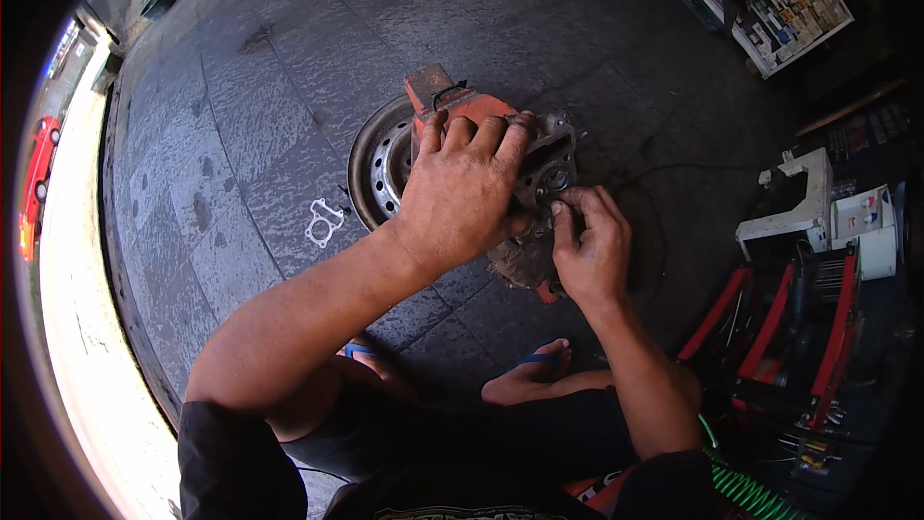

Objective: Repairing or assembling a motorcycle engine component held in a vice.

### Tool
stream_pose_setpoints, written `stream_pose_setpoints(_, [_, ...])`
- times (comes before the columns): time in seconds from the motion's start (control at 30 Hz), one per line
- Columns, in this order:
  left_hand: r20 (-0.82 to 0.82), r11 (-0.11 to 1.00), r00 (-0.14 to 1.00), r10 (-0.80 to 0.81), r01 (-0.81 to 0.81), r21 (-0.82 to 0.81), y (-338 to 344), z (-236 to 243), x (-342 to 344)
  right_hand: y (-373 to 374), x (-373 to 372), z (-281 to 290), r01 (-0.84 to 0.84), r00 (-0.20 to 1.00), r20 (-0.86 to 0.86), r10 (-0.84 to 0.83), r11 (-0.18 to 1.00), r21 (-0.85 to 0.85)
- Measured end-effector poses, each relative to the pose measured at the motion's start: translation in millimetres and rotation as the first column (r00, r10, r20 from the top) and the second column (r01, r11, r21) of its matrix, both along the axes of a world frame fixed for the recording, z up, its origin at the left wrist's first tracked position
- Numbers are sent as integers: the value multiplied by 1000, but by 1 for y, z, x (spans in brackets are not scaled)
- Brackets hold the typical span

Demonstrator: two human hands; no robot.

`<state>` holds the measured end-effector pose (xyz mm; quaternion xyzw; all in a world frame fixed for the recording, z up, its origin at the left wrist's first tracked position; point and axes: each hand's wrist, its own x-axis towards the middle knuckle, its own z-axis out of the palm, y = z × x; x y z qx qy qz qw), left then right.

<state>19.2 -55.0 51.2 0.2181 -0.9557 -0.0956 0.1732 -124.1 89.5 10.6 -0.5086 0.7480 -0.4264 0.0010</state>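
Observation:
My left hand (454,183) is wrapped over a grey metal engine part (562,135), its fingers bent over the top and its thumb low on the near side. The part looks like a cylinder head, with a round opening facing up. It rests against an orange vise (486,106), which stands over a steel wheel rim (366,156). At the part's right edge, beside the opening, my right hand (595,246) pinches thumb and forefinger together. Whatever lies between those fingertips is too small to tell. A dark, rag-like lump (525,263) sits below the part.
A pale metal gasket (324,222) lies on the dark tiled floor (241,106) left of the rim. To the right are a red-framed tool rack (760,323), a white plastic box (861,221) and a coiled green hose (746,486). My sandalled feet flank the near side.

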Motion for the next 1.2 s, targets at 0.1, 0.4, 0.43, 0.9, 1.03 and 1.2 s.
stream_pose_setpoints(0.1, [-22, 1000, 1000, 5, -5, 9, -2, -2, -1, 0, 4, -3, 4, 1000, -1, -4, 1000, 8])
stream_pose_setpoints(0.4, [23, 999, 999, 32, -31, -10, -3, -2, 6, -3, 9, -10, -45, 999, -17, 44, 998, -43])
stream_pose_setpoints(0.43, [0, 1000, 1000, 17, -17, 6, 1, -1, -1, 4, -2, -18, -40, 999, -5, 40, 998, -48])
stream_pose_setpoints(0.9, [-101, 995, 994, -36, 45, 90, 3, -29, -23, 13, -20, -53, 93, 990, 97, -99, 993, 68])
stream_pose_setpoints(1.03, [-22, 999, 1000, 23, -22, 50, -6, -9, 1, -4, 1, -23, 92, 995, -46, -86, 985, 148])
stream_pose_setpoints(1.2, [12, 998, 1000, 12, -13, 65, -1, -5, -1, 1, -2, -25, 38, 994, 97, -45, 996, 81])
